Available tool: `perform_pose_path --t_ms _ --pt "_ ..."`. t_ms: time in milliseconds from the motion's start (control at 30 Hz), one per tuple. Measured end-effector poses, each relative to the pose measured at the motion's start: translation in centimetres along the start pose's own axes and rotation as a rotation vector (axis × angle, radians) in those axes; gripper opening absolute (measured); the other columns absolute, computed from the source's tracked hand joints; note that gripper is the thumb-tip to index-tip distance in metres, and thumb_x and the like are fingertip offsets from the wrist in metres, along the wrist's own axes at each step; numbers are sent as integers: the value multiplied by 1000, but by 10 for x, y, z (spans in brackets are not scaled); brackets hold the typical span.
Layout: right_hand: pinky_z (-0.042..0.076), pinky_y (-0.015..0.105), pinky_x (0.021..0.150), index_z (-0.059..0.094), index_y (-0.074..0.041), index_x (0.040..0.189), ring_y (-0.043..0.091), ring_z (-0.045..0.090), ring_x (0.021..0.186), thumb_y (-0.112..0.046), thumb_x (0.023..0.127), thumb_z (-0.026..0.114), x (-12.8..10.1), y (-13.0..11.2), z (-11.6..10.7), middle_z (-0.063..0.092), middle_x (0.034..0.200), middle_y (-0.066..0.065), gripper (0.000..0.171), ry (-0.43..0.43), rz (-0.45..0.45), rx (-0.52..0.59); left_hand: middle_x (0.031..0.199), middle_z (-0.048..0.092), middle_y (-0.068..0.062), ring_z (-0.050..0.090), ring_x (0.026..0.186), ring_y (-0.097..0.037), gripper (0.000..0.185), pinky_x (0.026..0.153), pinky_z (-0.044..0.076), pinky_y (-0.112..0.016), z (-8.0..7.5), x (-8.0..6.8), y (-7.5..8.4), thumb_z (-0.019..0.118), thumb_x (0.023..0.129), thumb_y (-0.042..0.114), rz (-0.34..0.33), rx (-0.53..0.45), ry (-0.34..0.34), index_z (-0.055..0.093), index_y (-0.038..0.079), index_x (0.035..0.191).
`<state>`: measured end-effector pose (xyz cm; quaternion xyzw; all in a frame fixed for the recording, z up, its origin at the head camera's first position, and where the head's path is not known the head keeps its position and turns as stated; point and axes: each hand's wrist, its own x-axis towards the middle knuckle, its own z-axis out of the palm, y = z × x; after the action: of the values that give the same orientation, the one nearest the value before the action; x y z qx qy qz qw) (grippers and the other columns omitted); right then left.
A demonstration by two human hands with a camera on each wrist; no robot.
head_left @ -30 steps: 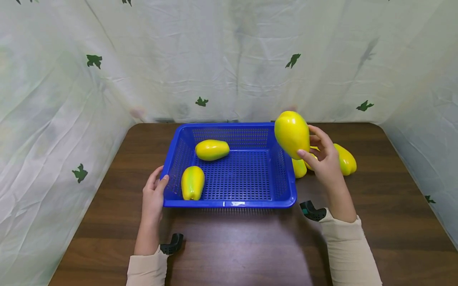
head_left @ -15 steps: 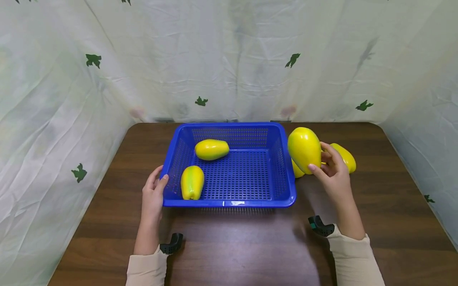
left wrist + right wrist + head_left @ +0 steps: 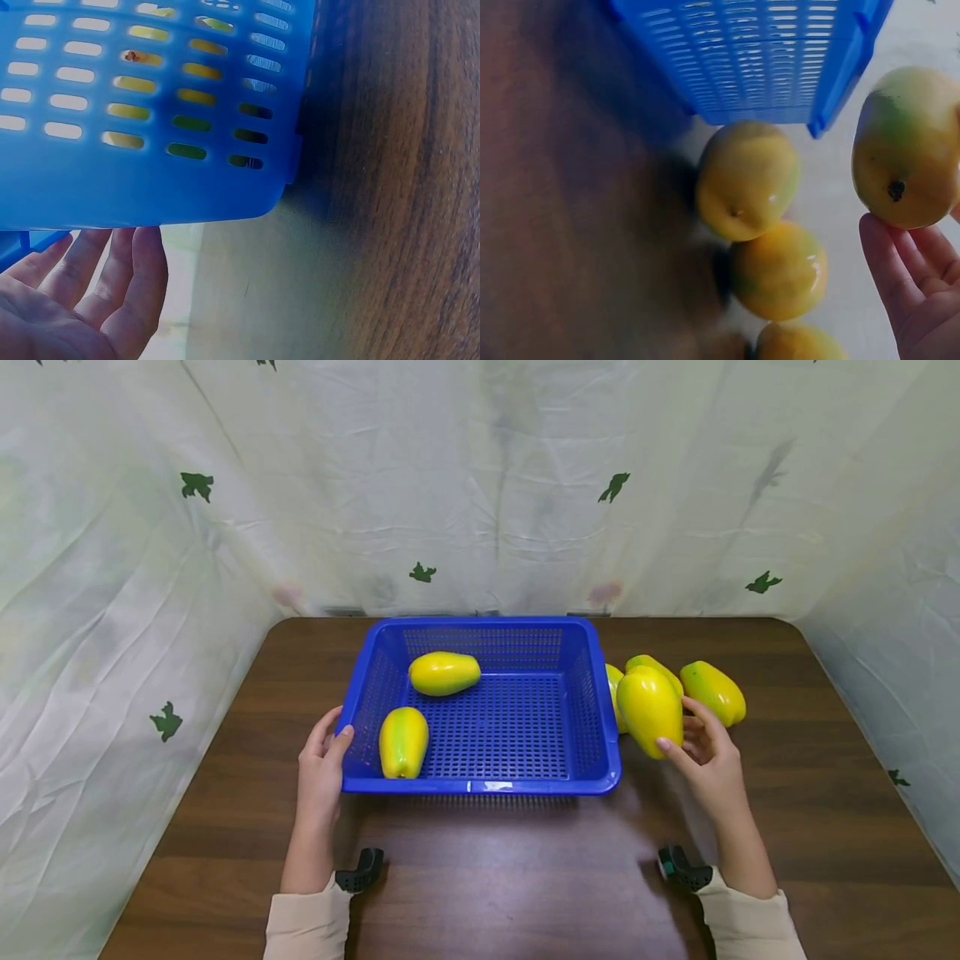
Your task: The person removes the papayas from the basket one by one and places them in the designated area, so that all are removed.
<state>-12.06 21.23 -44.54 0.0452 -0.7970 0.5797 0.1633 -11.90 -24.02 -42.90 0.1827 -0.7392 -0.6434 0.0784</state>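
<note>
One held fruit: a yellow-green papaya (image 3: 649, 709) sits upright in the right hand (image 3: 708, 762), low over the table just right of the blue basket (image 3: 480, 787).
Right hand: fingers curl around the papaya's lower right side, the thumb tip at its bottom end; in the right wrist view the papaya (image 3: 909, 147) rests against the fingertips (image 3: 886, 255), stem end toward the camera.
Left hand: the left hand (image 3: 321, 767) lies against the basket's near-left corner, thumb on the rim and fingers straight along the outer wall; the left wrist view shows relaxed, straight fingers (image 3: 112, 274) under the basket's edge (image 3: 150, 150).
Loose fruit: three more papayas lie on the table behind the held one, one against the basket wall (image 3: 612, 689), one just behind it (image 3: 654, 665), one further right (image 3: 715, 692).
Basket contents: two papayas, one near the back-left (image 3: 444, 673), one at the front-left (image 3: 403, 742).
Table: dark wood (image 3: 495, 877), the basket near its middle.
Backdrop: pale cloth (image 3: 480, 485) printed with small green shapes hangs around three sides.
</note>
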Motion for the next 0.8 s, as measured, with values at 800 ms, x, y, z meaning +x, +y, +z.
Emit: perform_pose_path --t_ms 800 --pt "44 17 70 46 -6 128 15 51 81 -14 79 70 -29 13 4 55 96 13 55 -141 136 -232 110 52 -12 54 84 -18 41 68 48 -21 -1 0 -1 48 93 31 -11 -3 8 43 21 133"
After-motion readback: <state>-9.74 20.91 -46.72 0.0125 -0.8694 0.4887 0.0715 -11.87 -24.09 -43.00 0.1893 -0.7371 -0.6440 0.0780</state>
